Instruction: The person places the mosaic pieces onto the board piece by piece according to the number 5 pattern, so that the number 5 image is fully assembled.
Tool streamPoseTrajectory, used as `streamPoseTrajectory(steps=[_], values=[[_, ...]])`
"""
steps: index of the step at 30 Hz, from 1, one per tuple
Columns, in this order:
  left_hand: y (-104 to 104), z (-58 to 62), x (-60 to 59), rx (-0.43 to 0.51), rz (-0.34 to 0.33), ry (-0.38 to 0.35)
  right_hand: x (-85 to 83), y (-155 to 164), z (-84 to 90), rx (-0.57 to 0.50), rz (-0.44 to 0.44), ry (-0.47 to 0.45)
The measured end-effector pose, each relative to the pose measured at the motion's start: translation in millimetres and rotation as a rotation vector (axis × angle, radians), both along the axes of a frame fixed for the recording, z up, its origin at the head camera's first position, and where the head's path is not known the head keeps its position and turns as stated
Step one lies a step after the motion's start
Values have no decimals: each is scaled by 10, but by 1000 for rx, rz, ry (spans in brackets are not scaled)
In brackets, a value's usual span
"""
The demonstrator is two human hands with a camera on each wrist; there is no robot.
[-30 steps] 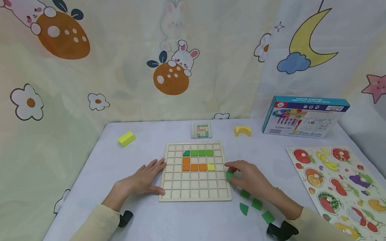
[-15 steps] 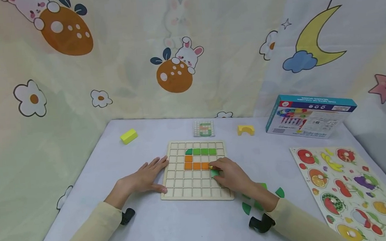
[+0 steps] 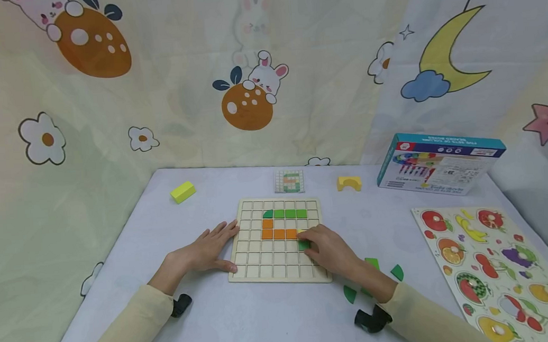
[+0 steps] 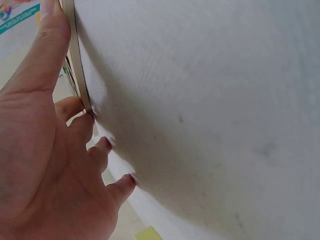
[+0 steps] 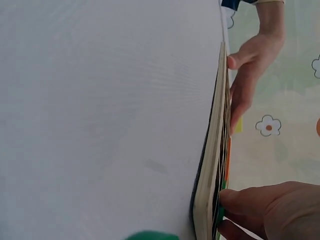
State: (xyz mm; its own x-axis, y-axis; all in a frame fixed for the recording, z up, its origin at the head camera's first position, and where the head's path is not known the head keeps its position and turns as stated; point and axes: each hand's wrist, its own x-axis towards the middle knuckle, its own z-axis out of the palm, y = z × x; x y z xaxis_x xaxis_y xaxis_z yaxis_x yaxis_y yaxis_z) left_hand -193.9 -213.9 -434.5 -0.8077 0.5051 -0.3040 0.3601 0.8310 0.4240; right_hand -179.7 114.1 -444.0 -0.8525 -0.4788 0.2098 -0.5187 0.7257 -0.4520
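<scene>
A wooden grid board (image 3: 257, 267) lies on the white table, with a row of green tiles (image 3: 290, 214) and several orange tiles (image 3: 280, 234) set in its cells. My right hand (image 3: 332, 249) reaches over the board's right half and pinches a green tile (image 3: 303, 245) at a cell just below the yellow tile (image 3: 300, 231), which the fingers mostly cover. In the right wrist view, thumb and fingertips sit right at the board's surface. My left hand (image 3: 203, 253) rests against the board's left edge with fingers spread, thumb (image 4: 42, 60) along the rim in its wrist view.
Loose green pieces (image 3: 372, 262) lie by the right forearm, some partly hidden. A small pattern card (image 3: 289, 181), a yellow block (image 3: 182, 192) and a yellow arch (image 3: 348, 183) stand behind the board. A box (image 3: 440, 164) and a fruit-picture board (image 3: 496, 272) are at the right.
My right hand has carried the green tile from beside the board's right edge leftward onto the grid, staying there since half a second ago. The left hand keeps its place at the board.
</scene>
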Motion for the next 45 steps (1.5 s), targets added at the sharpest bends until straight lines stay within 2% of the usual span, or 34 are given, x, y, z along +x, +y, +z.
streamPoseTrajectory(steps=[8,12,17,22,27,31,37,45], values=[[13,-12,6,7,-2,-4,2,245,157,-27,-144,-185],[18,-2,7,-4,7,-6,55,532,212,-28,-150,-227],[7,4,8,-17,13,-4,253,800,175,25,-126,-278],[-3,20,13,-7,16,-3,423,870,95,72,-94,-219],[-4,10,9,-7,11,-3,462,839,54,78,-150,-223],[11,2,3,-9,11,-2,458,830,51,54,-182,-256],[19,19,11,-7,7,-1,421,760,99,17,-172,-244],[26,16,7,-12,9,-4,280,383,178,-38,-55,-166]])
